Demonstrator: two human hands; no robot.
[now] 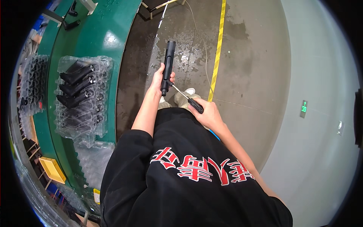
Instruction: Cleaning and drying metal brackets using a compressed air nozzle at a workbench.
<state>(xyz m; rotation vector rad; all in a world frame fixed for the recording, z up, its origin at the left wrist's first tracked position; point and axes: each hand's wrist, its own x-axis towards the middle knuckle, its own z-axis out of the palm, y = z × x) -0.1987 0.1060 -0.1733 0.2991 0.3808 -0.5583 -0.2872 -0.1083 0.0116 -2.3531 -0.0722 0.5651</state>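
My left hand [158, 78] is wrapped round a black cylindrical tool body [169, 60], held out in front of me with its wide end pointing away. A short stub juts from its side near the lower end. My right hand [210, 113] grips the black handle of a screwdriver [196, 106]. The screwdriver's metal shaft slants up to the left, and its tip meets the side stub of the black body. Whether the tip sits inside the stub, I cannot make out.
On my left runs a green workbench [85, 38] with clear plastic trays [104, 72] holding several black angled parts [77, 75]. A yellow bin [52, 170] stands further left. The wet floor [249, 56] carries a yellow striped line [218, 53]. A pale wall [321, 75] rises at right.
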